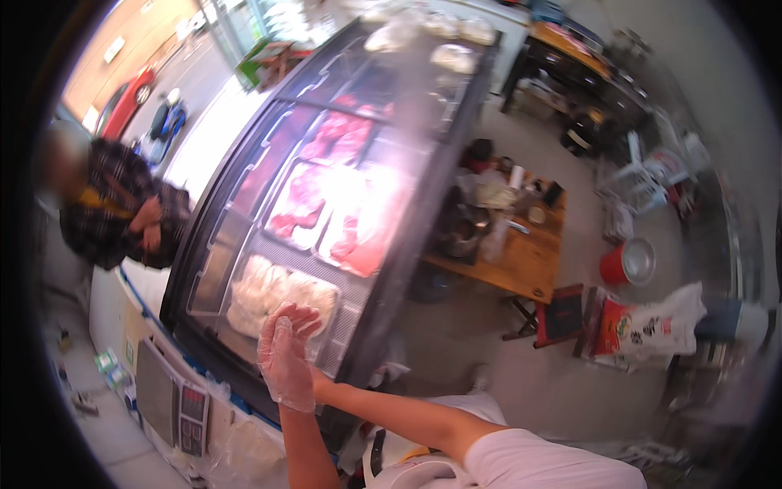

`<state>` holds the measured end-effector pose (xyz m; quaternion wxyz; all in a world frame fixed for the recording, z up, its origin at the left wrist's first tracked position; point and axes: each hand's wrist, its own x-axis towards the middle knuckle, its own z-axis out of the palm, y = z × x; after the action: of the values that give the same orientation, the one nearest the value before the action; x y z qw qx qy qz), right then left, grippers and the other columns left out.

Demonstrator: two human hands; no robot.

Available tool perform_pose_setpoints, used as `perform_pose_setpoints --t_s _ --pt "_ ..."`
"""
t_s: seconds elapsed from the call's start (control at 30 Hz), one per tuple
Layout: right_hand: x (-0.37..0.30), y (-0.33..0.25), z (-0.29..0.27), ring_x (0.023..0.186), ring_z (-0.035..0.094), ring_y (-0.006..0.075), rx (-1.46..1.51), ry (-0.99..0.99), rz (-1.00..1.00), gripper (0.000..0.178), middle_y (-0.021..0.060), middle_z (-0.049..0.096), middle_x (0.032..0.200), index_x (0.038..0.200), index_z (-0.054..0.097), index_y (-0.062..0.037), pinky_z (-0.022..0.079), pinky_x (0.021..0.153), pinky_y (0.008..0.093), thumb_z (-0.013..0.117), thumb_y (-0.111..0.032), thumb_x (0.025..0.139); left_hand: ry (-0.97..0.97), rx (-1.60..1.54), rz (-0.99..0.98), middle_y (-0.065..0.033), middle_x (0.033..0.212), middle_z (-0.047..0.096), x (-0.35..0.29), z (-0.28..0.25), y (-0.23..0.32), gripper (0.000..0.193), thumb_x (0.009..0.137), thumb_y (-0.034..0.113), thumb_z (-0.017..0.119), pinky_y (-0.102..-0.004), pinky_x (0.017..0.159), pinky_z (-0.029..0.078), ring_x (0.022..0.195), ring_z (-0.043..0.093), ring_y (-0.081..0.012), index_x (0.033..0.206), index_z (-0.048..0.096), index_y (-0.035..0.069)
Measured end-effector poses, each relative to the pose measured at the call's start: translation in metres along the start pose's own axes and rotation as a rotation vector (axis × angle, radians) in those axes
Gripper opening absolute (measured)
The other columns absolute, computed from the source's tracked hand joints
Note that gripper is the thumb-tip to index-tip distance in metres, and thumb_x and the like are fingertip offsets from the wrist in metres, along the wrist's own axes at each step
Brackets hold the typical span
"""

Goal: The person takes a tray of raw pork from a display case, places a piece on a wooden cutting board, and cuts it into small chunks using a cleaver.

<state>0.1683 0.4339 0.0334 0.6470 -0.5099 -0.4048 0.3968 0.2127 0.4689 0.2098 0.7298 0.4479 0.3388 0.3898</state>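
Observation:
My left hand (287, 371), in a clear plastic glove, is raised over the near end of a glass-topped display case (218, 265). Its fingers look stretched upward, with nothing visible in them. My right forearm (399, 411) crosses in from the right and meets the left hand at the wrist. Most of my right hand is hidden behind the glove, so its grip cannot be made out. Just beyond the hands, a clear tray of pale, whitish pieces of food (273, 285) lies in the case. Trays of red and pink meat (305, 200) sit farther along under a bright light.
A scale (167, 395) stands on the counter at left. Across the case a person in a plaid jacket (114, 200) stands with arms folded. At right are a wooden table (521, 273) with utensils, a red bucket (627, 262) and a printed sack (648, 322).

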Motion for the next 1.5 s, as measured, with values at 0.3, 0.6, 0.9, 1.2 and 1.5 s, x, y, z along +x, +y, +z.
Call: perform_pose_setpoints --t_s 0.3,0.6,0.9,1.2,1.5 --pt "-0.302 -0.223 -0.373 0.078 0.055 0.0275 -0.216 0.453 0.0 0.034 0.0129 0.054 0.087 0.093 0.054 -0.0049 0.047 0.071 0.0377 0.081 -0.025 0.093 -0.14 -0.092 -0.32 -0.0094 0.107 0.07 -0.167 0.293 -0.242 0.037 0.096 0.017 0.079 -0.0395 0.088 0.061 0.095 0.071 -0.0214 0.127 0.065 0.002" --pt "-0.439 -0.296 -0.599 0.076 0.047 0.0167 -0.414 0.722 0.018 0.026 0.0039 0.049 0.081 0.09 0.057 -0.0042 0.046 0.069 0.0374 0.079 -0.018 0.095 -0.512 0.018 -0.523 -0.0046 0.095 0.068 -0.299 0.557 -0.355 0.021 0.094 0.017 0.077 -0.0317 0.073 0.057 0.082 0.066 -0.015 0.108 0.068 0.004" --pt "-0.525 -0.359 -0.785 0.09 0.066 0.0352 -0.853 0.634 0.249 0.025 0.0207 0.071 0.096 0.098 0.068 -0.0018 0.052 0.086 0.0456 0.067 -0.026 0.105 -0.461 -0.192 -0.716 -0.0007 0.097 0.066 -0.346 0.767 -0.527 0.043 0.096 0.034 0.077 -0.0286 0.064 0.054 0.077 0.062 -0.0114 0.126 0.062 0.007" --pt "-0.471 -0.4 -0.963 0.087 0.066 0.0387 -0.886 0.302 0.221 0.023 0.0224 0.069 0.093 0.098 0.069 -0.002 0.052 0.082 0.0481 0.065 -0.024 0.105 -0.421 -0.055 -0.729 -0.0088 0.118 0.068 -0.284 0.911 -0.525 0.075 0.097 0.063 0.067 -0.0384 0.085 0.057 0.104 0.064 -0.0217 0.152 0.055 0.013" --pt "-0.359 -0.403 -1.163 0.073 0.062 0.0406 -0.805 0.061 0.031 0.024 0.019 0.061 0.079 0.085 0.059 -0.0018 0.048 0.064 0.0476 0.069 -0.017 0.101 -0.167 -0.183 -0.378 -0.006 0.103 0.071 -0.142 1.036 -0.57 0.034 0.1 0.024 0.073 -0.0329 0.085 0.058 0.093 0.068 -0.0162 0.125 0.067 0.001"
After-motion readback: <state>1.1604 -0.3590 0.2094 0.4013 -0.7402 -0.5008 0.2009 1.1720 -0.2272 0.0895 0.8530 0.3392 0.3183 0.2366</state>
